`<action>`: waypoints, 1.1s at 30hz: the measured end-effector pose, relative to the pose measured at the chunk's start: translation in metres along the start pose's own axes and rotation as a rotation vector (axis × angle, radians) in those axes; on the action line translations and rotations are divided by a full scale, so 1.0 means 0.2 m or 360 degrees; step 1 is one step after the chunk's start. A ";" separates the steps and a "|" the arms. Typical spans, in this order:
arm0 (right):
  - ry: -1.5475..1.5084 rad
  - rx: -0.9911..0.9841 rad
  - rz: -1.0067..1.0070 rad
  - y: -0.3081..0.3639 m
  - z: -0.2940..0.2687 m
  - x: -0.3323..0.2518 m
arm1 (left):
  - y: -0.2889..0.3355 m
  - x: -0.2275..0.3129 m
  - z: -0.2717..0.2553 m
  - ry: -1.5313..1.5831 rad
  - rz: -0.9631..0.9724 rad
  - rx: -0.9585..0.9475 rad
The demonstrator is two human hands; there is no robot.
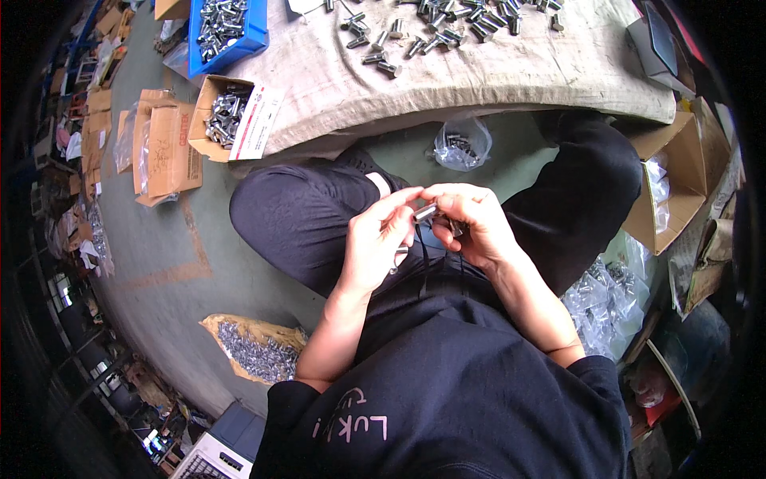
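Observation:
My left hand (379,239) and my right hand (471,219) meet above my lap, fingertips together on a short shiny metal bolt (425,212). The bolt lies nearly level between the two thumbs and forefingers. A second small metal piece (400,257) shows under my left palm; how it is held is hidden. I sit cross-legged in black trousers, both forearms bare.
A beige cloth (511,72) ahead carries several loose bolts. A blue bin (226,30) and an open cardboard box (227,116) hold more bolts at left. A clear bag (461,145) lies between my knees. A brown sack of small parts (255,350) sits lower left; plastic bags (606,299) and a box at right.

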State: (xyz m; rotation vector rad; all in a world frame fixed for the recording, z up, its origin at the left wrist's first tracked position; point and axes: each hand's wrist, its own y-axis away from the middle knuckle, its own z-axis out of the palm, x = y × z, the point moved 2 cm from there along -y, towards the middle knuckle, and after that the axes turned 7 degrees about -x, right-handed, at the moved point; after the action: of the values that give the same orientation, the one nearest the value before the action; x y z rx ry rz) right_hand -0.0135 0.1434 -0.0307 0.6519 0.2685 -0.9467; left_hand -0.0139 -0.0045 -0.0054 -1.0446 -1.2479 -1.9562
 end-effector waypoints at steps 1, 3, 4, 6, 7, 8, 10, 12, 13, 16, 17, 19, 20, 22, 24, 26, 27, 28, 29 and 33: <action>-0.0093 -0.0014 -0.0020 0.00 0.00 0.00 | 0.00 0.00 0.00 -0.0131 0.0184 0.0015; -0.0220 -0.0040 0.0032 -0.01 -0.01 0.03 | -0.01 0.01 0.01 0.0005 0.0143 -0.0024; -0.0348 -0.0067 0.0084 -0.01 -0.01 0.05 | -0.02 0.01 0.01 -0.0248 0.0246 -0.0006; -0.0488 -0.0069 0.0134 -0.01 0.00 0.07 | -0.03 0.04 0.04 -0.0688 0.0552 0.0078; -0.0628 -0.0069 0.0182 -0.01 0.00 0.08 | -0.03 0.03 0.05 -0.0688 0.0552 0.0077; -0.0682 -0.0093 0.0183 -0.02 -0.01 0.11 | -0.03 0.02 0.05 -0.0789 0.0596 0.0107; -0.0655 -0.0054 0.0195 -0.01 0.00 0.12 | -0.04 0.00 0.03 -0.0896 0.0669 0.0177; -0.0560 -0.0026 0.0152 -0.02 0.01 0.12 | -0.04 0.01 0.03 -0.0919 0.0665 0.0225; -0.0560 -0.0024 0.0151 -0.02 0.01 0.12 | -0.04 0.01 0.03 -0.0941 0.0661 0.0274; -0.0121 0.0272 -0.0069 -0.02 0.01 0.12 | -0.05 0.02 0.01 -0.0792 0.0817 0.0432; -0.0121 0.0270 -0.0067 -0.01 0.01 0.11 | -0.04 0.03 0.01 -0.0793 0.0817 0.0435; 0.0043 0.0309 -0.0067 0.00 -0.03 0.10 | -0.03 0.04 0.00 -0.1070 0.0676 0.0435; 0.0064 0.0306 -0.0068 0.00 -0.02 0.08 | -0.04 0.04 -0.01 -0.1194 0.0783 0.0423; 0.0240 0.0287 -0.0074 0.00 0.00 0.06 | -0.02 0.07 0.02 -0.1232 0.0712 0.0424; 0.0499 0.0267 -0.0074 0.00 0.01 0.05 | -0.01 0.08 0.02 -0.1271 0.0644 0.0428; 0.0536 0.0254 -0.0121 0.01 0.01 0.04 | -0.01 0.09 0.02 -0.1382 0.0751 0.0456; 0.0569 0.0245 -0.0166 0.01 0.02 0.03 | -0.01 0.10 0.02 -0.1383 0.0751 0.0455; 0.0568 0.0245 -0.0166 0.02 0.02 0.03 | 0.00 0.11 0.03 -0.1439 0.0744 0.0457; 0.0599 0.0238 -0.0178 0.02 0.02 0.03 | 0.00 0.12 0.03 -0.1496 0.0737 0.0458; 0.0627 0.0208 -0.0199 0.02 0.01 0.04 | 0.01 0.11 0.03 -0.1548 0.0788 0.0440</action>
State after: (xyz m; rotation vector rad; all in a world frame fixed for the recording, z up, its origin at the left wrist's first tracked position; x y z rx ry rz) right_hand -0.0064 0.1390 -0.0314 0.9510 0.6057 -0.9560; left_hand -0.0217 -0.0008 0.0150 -2.0137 -1.4552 -0.8412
